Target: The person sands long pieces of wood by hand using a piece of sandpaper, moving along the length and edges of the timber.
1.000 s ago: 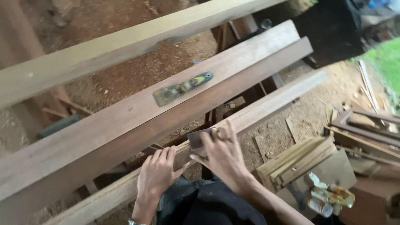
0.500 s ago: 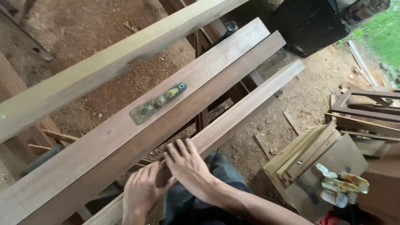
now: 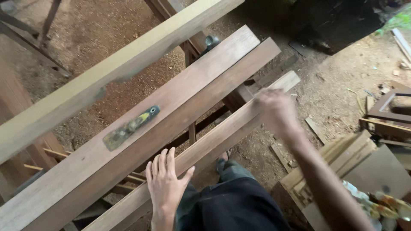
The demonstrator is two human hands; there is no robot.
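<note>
My left hand point(image 3: 165, 182) lies flat, fingers spread, on a narrow brown plank point(image 3: 214, 143) that runs diagonally in front of me. My right hand point(image 3: 274, 109) is blurred by motion, stretched out along the same plank close to its far end; whether it grips anything is hidden. Beyond the narrow plank lies a wide brown board point(image 3: 192, 90) with a second board edge against it. On the wide board rests a flat hand tool point(image 3: 130, 127) with a yellow-green handle, clear of both hands.
A pale long beam point(image 3: 107, 72) crosses above the boards at upper left. Stacked wood offcuts point(image 3: 342, 158) and a wooden frame point(image 3: 385, 113) lie on the dirt floor to the right. My dark-trousered legs point(image 3: 233, 205) are below the plank.
My right hand has slid from beside my left hand out along the narrow plank toward its far end. My left hand stays pressed on the plank. The view has shifted.
</note>
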